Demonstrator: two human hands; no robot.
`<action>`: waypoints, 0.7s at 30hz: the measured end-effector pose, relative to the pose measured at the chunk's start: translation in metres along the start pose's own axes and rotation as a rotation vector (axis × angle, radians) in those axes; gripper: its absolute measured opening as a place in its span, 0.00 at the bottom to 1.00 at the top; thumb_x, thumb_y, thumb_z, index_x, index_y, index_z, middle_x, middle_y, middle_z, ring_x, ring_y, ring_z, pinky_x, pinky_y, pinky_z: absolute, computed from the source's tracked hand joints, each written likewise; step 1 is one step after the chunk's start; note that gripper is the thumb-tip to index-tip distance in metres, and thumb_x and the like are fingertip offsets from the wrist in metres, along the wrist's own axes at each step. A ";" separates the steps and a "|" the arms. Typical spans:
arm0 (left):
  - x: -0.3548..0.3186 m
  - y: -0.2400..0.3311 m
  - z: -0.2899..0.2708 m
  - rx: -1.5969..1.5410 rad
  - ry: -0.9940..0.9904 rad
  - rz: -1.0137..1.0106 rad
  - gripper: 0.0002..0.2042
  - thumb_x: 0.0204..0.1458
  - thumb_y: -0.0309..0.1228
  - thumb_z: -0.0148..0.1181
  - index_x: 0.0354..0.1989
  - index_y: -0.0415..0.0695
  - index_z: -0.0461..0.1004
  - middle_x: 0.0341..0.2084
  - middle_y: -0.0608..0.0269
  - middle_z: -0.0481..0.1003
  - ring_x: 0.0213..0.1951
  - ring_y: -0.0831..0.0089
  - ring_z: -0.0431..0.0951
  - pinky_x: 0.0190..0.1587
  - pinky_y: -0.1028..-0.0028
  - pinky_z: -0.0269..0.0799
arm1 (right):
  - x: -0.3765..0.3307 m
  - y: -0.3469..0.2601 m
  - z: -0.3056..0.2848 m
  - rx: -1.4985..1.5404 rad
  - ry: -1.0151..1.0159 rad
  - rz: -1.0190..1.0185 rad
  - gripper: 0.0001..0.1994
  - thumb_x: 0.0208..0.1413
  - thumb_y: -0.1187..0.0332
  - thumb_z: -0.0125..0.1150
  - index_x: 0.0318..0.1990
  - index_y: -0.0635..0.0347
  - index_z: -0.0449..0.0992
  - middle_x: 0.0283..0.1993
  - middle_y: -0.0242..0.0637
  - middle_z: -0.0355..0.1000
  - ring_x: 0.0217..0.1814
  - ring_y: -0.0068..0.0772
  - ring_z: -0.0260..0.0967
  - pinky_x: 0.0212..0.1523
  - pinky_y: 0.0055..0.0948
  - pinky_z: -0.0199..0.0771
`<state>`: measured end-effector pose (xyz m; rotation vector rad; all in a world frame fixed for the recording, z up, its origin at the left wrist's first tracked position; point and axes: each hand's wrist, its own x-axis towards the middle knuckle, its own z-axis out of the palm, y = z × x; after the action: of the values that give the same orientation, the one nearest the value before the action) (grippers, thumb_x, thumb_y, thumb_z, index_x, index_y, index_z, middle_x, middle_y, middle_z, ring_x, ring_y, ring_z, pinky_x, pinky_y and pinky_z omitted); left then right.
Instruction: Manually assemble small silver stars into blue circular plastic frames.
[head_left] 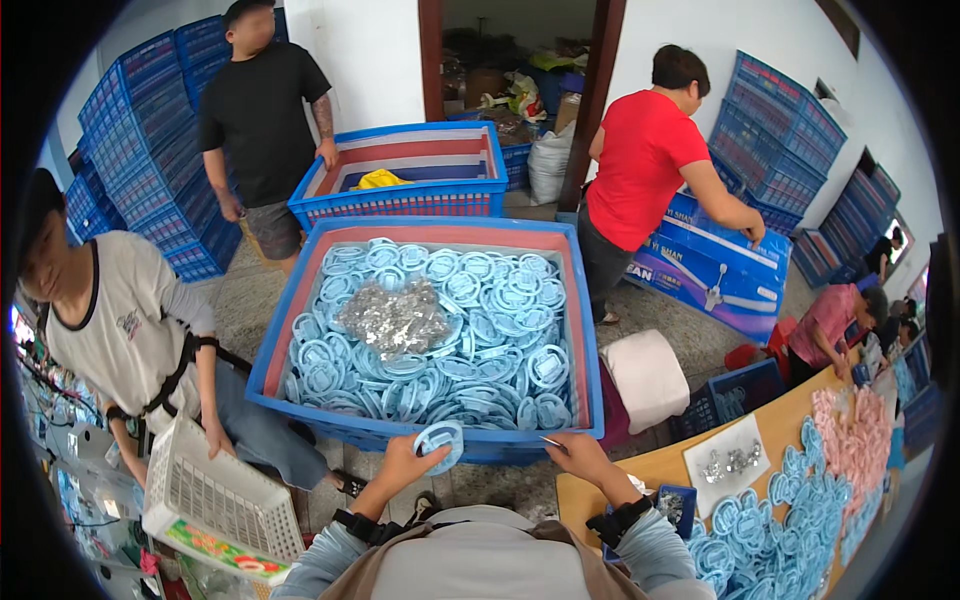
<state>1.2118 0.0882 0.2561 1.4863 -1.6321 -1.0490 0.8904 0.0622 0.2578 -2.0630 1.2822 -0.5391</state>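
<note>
Left hand pinches a light-blue ring-shaped piece; I can't see the fingertips behind it. Right hand grips a thin silvery sliver, too small for me to identify. Metal bits ahead blur into one heap on blue rings; lower layers buried. Blue crate holds both, grey floor around it. Tan table at right, cut off by lens rim. Pinched piece overlaps crate's near rim in my view, left of the sliver.
</note>
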 end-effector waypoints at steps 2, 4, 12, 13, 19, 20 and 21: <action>0.000 0.003 -0.001 0.026 -0.011 -0.007 0.14 0.41 0.32 0.63 0.34 0.36 0.74 0.23 0.64 0.75 0.26 0.84 0.70 0.29 0.80 0.67 | 0.001 0.001 0.000 -0.015 -0.007 0.010 0.11 0.45 0.67 0.54 0.36 0.60 0.73 0.28 0.45 0.70 0.31 0.47 0.67 0.31 0.37 0.66; 0.000 0.005 -0.001 0.025 0.027 0.012 0.14 0.41 0.31 0.63 0.34 0.36 0.74 0.23 0.64 0.75 0.27 0.84 0.70 0.29 0.80 0.67 | 0.002 0.002 0.000 -0.029 -0.015 0.020 0.11 0.44 0.67 0.54 0.36 0.60 0.72 0.28 0.45 0.70 0.31 0.47 0.67 0.32 0.37 0.66; 0.002 -0.004 0.005 0.015 0.004 -0.017 0.13 0.41 0.30 0.62 0.34 0.36 0.74 0.23 0.63 0.75 0.27 0.84 0.71 0.30 0.79 0.68 | -0.001 0.007 0.000 -0.038 0.017 0.004 0.10 0.45 0.66 0.53 0.35 0.59 0.72 0.28 0.44 0.70 0.31 0.47 0.67 0.32 0.38 0.66; 0.003 -0.005 0.007 -0.013 0.010 -0.013 0.13 0.41 0.30 0.62 0.33 0.36 0.74 0.23 0.63 0.75 0.26 0.83 0.71 0.29 0.79 0.68 | -0.003 0.007 0.000 -0.037 0.017 0.006 0.10 0.45 0.66 0.53 0.35 0.59 0.72 0.28 0.44 0.70 0.31 0.47 0.67 0.32 0.38 0.66; 0.006 0.010 0.012 -0.054 -0.006 -0.045 0.13 0.41 0.31 0.62 0.32 0.35 0.74 0.23 0.63 0.75 0.26 0.83 0.71 0.29 0.79 0.68 | -0.010 0.013 -0.002 -0.054 -0.019 0.098 0.11 0.45 0.66 0.53 0.36 0.57 0.72 0.29 0.44 0.70 0.32 0.47 0.67 0.32 0.39 0.67; 0.007 0.012 0.012 -0.036 -0.018 -0.046 0.13 0.41 0.31 0.62 0.32 0.35 0.74 0.23 0.63 0.75 0.26 0.83 0.71 0.28 0.79 0.68 | -0.011 0.014 -0.003 -0.062 -0.019 0.098 0.11 0.45 0.66 0.54 0.36 0.59 0.72 0.29 0.45 0.70 0.32 0.47 0.67 0.32 0.37 0.67; 0.008 0.010 0.014 -0.035 -0.019 -0.047 0.13 0.41 0.31 0.62 0.32 0.35 0.74 0.23 0.63 0.75 0.26 0.83 0.71 0.28 0.79 0.68 | -0.012 0.014 -0.003 -0.069 -0.019 0.097 0.11 0.45 0.67 0.54 0.37 0.60 0.72 0.29 0.46 0.70 0.32 0.47 0.67 0.31 0.36 0.67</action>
<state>1.1941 0.0824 0.2591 1.5027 -1.5900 -1.1154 0.8742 0.0670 0.2500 -2.0447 1.3998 -0.4363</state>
